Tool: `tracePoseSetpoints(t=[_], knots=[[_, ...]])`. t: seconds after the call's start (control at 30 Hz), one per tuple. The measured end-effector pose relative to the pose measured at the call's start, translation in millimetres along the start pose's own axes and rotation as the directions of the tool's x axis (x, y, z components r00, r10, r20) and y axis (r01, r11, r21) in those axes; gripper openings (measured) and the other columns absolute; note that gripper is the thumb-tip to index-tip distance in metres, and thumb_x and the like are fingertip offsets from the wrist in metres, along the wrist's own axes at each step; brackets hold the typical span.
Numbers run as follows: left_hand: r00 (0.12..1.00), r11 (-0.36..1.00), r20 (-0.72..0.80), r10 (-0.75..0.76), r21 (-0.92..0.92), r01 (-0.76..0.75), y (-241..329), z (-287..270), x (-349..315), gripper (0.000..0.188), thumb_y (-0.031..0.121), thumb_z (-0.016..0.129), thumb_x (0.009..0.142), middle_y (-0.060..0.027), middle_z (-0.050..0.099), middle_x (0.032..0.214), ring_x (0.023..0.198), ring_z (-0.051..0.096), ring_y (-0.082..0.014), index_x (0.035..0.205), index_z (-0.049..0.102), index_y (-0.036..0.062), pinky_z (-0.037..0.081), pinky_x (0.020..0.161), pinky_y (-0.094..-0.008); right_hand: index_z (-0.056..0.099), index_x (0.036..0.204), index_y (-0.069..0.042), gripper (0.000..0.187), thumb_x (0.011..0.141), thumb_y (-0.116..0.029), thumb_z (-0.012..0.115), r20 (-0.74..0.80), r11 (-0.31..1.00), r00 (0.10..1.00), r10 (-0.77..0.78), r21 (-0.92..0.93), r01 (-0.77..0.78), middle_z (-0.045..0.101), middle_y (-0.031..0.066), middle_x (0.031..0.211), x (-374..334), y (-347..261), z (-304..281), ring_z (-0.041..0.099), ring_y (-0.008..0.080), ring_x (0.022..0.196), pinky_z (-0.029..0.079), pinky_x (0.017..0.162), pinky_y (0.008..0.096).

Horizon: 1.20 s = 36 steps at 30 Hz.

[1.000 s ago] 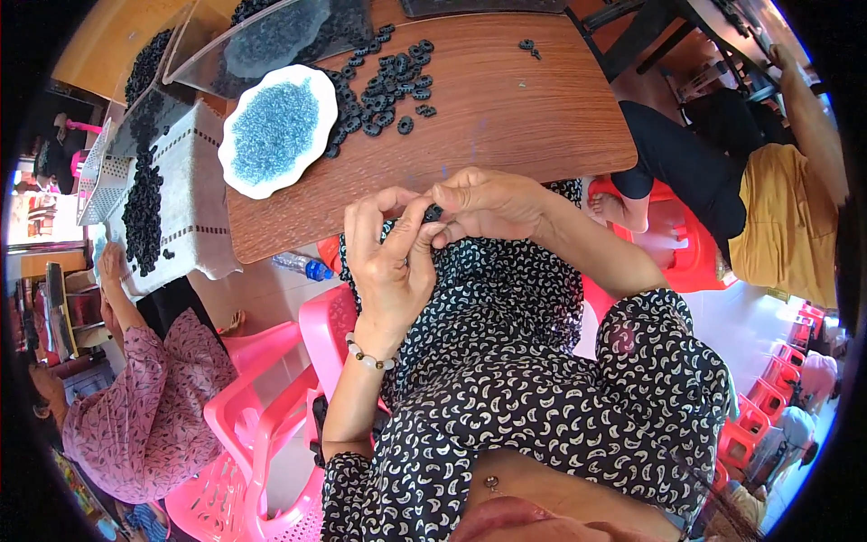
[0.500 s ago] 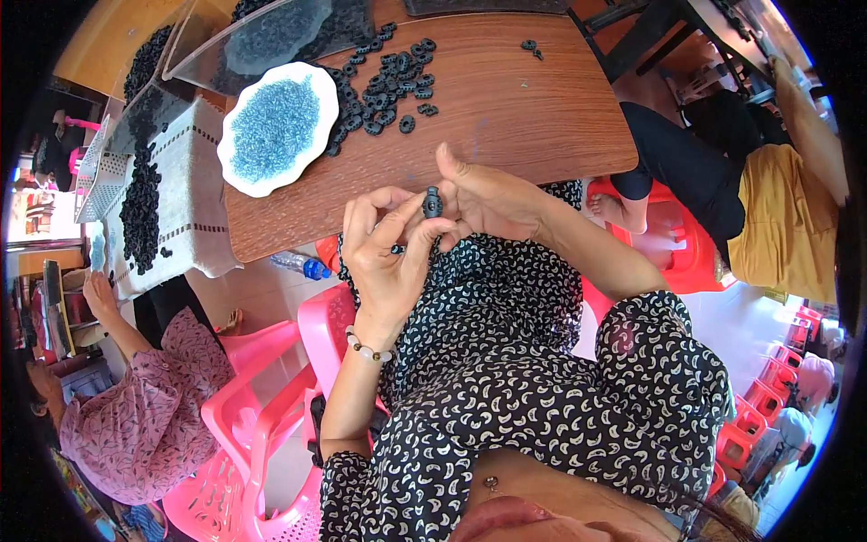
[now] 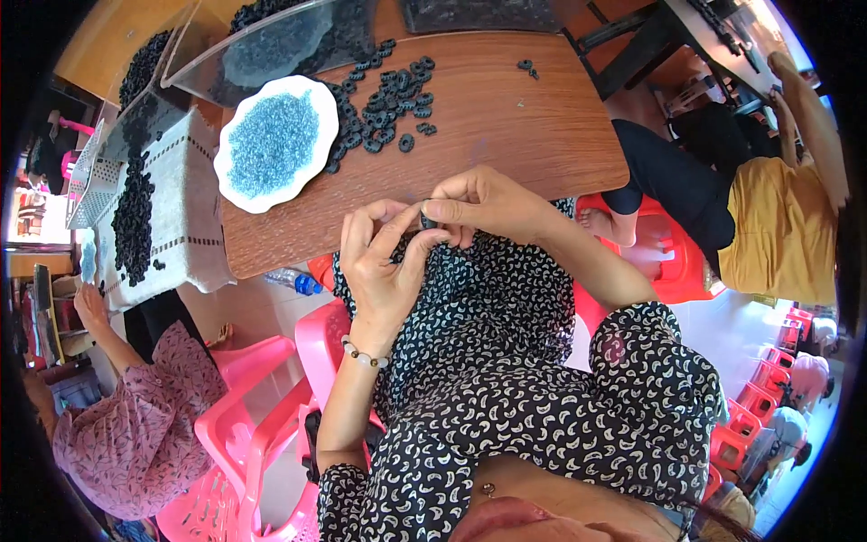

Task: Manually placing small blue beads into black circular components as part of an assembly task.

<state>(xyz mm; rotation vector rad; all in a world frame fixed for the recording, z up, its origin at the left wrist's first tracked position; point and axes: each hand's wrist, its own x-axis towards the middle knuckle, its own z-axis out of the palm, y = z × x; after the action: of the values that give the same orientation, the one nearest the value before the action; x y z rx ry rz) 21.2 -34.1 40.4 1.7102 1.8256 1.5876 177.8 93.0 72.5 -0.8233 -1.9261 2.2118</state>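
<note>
My left hand (image 3: 384, 262) and my right hand (image 3: 483, 206) meet at the near edge of the brown wooden table (image 3: 506, 135), over my lap. Between their fingertips sits one small dark ring part (image 3: 427, 219), mostly hidden by the fingers. Both hands pinch it. A pile of similar dark ring parts (image 3: 384, 90) lies on the table beyond my hands. To its left stands a white scalloped plate (image 3: 237, 172) filled with small blue pieces (image 3: 269, 143).
A clear plastic tray (image 3: 271, 45) lies at the table's far edge. A white perforated basket (image 3: 176, 208) with dark parts stands at the left. A person in a pink patterned top (image 3: 126, 434) sits lower left, another in yellow (image 3: 777, 226) at the right. Pink chairs (image 3: 262, 425) surround me.
My hands have stayed together at the table edge; the fingers shifted slightly around the small dark part, which showed more clearly half a second ago.
</note>
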Motion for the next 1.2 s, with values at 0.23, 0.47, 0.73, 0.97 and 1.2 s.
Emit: tracePoseSetpoints(t=[0.23,0.47,0.73,0.97,1.2], knots=[[0.982,0.971,0.014,-0.188,-0.149,0.188,-16,1,-4,0.015,0.009,0.076,0.088,-0.0094,0.067,0.093,0.083,0.064,-0.0200,0.101,0.078,0.0020,0.050,0.073,-0.0301,0.073,0.101,-0.006,0.039,0.102,-0.043,0.059,-0.073,0.998,0.996,-0.051,0.021,0.053,0.075,0.0046,0.092,22,-46,-32,0.061,0.0035,0.068,0.049,0.057,0.0174],[0.993,0.983,0.000,-0.119,-0.141,0.118,-16,9,-1,0.010,0.008,0.075,0.089,-0.0093,0.067,0.090,0.080,0.063,-0.0199,0.095,0.077,0.0007,0.050,0.070,-0.0296,0.043,0.139,0.014,0.055,0.110,-0.033,0.041,-0.284,0.635,0.890,-0.357,0.625,0.454,0.064,0.0208,0.125,89,-169,-168,0.068,0.0168,0.078,0.058,0.059,0.0252],[0.993,0.988,-0.046,-0.107,-0.121,0.101,-23,8,-5,0.010,0.008,0.076,0.089,-0.0097,0.067,0.089,0.075,0.063,-0.0188,0.090,0.076,-0.0011,0.048,0.064,-0.0297,0.068,0.118,0.000,0.034,0.104,-0.029,0.057,-0.374,0.956,0.880,-0.294,-0.101,0.276,0.073,0.0032,0.098,96,-99,-100,0.059,0.0014,0.068,0.052,0.057,0.0130],[0.994,0.991,-0.064,-0.083,-0.110,0.075,-22,11,-5,0.007,0.007,0.076,0.088,-0.0088,0.068,0.087,0.072,0.063,-0.0188,0.086,0.075,-0.0002,0.049,0.063,-0.0295,0.073,0.098,-0.002,0.026,0.098,-0.027,0.066,-0.336,0.815,0.894,-0.297,-0.577,0.054,0.073,0.0033,0.085,71,-36,-93,0.061,0.0060,0.072,0.051,0.063,0.0249],[0.995,0.993,-0.069,-0.074,-0.094,0.067,-23,11,-6,0.007,0.006,0.077,0.087,-0.0091,0.068,0.087,0.073,0.064,-0.0196,0.086,0.075,-0.0003,0.050,0.064,-0.0298,0.071,0.099,0.002,0.020,0.095,-0.017,0.069,-0.261,0.670,0.838,-0.478,-0.726,0.155,0.071,0.0045,0.080,57,-10,-79,0.061,0.0092,0.073,0.050,0.067,0.0277]])
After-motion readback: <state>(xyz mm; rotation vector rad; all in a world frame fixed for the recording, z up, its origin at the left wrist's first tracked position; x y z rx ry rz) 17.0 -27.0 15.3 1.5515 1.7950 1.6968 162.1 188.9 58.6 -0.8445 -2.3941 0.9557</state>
